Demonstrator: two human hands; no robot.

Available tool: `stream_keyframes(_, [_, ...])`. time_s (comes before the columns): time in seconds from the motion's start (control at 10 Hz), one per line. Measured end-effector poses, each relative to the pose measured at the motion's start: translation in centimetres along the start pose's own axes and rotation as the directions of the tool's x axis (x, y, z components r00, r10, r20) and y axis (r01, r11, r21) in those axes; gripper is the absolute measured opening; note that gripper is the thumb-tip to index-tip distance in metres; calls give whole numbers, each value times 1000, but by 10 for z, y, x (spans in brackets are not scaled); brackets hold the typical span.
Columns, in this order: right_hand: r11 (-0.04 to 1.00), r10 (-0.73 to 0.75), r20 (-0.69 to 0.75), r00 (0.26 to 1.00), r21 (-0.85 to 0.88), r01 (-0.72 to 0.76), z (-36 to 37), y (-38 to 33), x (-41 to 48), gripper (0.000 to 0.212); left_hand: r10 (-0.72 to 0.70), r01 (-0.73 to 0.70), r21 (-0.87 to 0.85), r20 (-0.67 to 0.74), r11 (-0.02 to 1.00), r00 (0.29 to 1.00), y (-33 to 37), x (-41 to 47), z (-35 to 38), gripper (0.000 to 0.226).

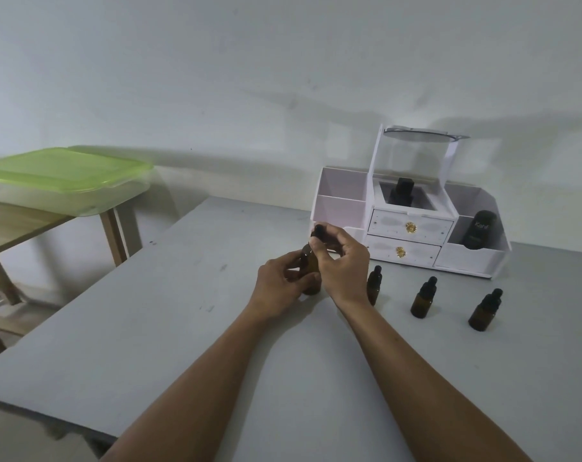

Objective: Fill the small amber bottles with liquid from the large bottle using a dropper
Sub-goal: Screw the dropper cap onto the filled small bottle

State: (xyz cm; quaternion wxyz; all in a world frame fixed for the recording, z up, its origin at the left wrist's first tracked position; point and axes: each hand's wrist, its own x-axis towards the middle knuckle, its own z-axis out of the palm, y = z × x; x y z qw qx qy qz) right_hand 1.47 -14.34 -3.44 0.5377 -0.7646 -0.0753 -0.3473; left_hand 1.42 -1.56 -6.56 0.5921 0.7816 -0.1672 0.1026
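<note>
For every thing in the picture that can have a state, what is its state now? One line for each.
Large amber bottle: upright on the table, held by the left hand.
Its dropper cap: pinched by the right hand; on or off, cannot tell.
Three small amber bottles: upright, capped.
Organizer drawers: both shut.
Green-lidded container: lid on.

Grey table (182,328): 4 amber bottles (423,298), white organizer (413,235).

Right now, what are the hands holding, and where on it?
The left hand grips the large amber bottle around its body; the right hand pinches its black dropper cap at the top.
</note>
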Motion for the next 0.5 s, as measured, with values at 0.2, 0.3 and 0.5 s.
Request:
stream_keyframes(0.2, [1000,15,1,1000,-21,-15,0,-3,-4,28,-3,3,21,-5,1000,1000,2,-2,-1,45])
stream_keyframes(0.3, [999,33,4,999,-22,-33,0,-5,-5,30,-28,28,7,-12,1000,1000,6,-5,0,45])
stream_keyframes(0.5, [998,59,5,998,-4,-59,-1,-8,-7,33,-32,31,-48,-14,998,999,19,-11,1,36])
